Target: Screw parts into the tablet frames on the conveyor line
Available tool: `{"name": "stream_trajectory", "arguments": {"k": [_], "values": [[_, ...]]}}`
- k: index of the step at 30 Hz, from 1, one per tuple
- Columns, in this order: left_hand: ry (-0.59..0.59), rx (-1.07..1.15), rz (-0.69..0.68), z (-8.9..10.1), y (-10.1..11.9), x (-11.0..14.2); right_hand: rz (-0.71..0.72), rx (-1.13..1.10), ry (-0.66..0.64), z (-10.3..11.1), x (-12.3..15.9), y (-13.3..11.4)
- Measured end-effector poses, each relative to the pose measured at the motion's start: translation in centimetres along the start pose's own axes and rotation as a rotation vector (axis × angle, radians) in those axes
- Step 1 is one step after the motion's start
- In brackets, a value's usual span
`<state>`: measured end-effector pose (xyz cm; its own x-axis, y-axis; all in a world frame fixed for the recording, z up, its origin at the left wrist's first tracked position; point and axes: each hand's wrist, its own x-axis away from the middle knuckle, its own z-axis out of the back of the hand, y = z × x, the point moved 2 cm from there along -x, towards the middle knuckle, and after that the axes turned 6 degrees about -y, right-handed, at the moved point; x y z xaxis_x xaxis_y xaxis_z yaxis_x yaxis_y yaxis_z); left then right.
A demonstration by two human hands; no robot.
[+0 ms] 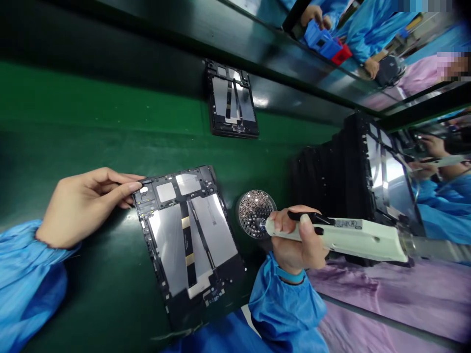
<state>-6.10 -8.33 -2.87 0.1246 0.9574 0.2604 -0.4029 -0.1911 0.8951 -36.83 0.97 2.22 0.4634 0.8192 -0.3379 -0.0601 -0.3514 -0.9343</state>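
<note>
My left hand point(84, 203) pinches the upper left corner of an opened tablet point(217, 225), which lies with its silver inner plates and black ribbon cables facing up. Wrapped in the fingers of my right hand point(298, 240) is a pale electric screwdriver point(362, 238), held almost level. Its tip reaches into a round dish of small screws point(257, 201), just right of the tablet. Whether a screw sits on the tip cannot be made out.
Another opened tablet point(231, 100) lies farther back on the green bench point(110, 142). A tall stack of black tablet frames point(331, 171) stands at the right. Behind the metal rail point(206, 29), people in blue sleeves work near blue bins point(322, 41) and a red bin point(341, 55).
</note>
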Motion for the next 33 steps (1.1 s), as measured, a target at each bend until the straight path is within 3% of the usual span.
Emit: {"name": "stream_trajectory", "arguments": {"k": [11, 22, 27, 30, 33], "values": [[0.002, -0.007, -0.012, -0.1, 0.2, 0.0, 0.001, -0.014, -0.051, 0.1, -0.1, 0.5], [0.021, -0.015, -0.032, -0.5, -0.4, 0.2, 0.001, 0.024, -0.017, -0.2, 0.1, 0.6], [0.034, -0.066, -0.117, -0.5, -1.2, 0.5, -0.035, 0.021, 0.035, 0.6, -0.2, -0.7], [0.017, -0.097, -0.164, -0.6, -1.5, 0.7, -0.026, 0.012, -0.004, -0.6, -0.6, -2.3], [-0.010, -0.048, -0.152, -0.6, -1.5, 0.7, -0.036, -0.015, -0.136, -4.4, -1.0, -3.3]]}}
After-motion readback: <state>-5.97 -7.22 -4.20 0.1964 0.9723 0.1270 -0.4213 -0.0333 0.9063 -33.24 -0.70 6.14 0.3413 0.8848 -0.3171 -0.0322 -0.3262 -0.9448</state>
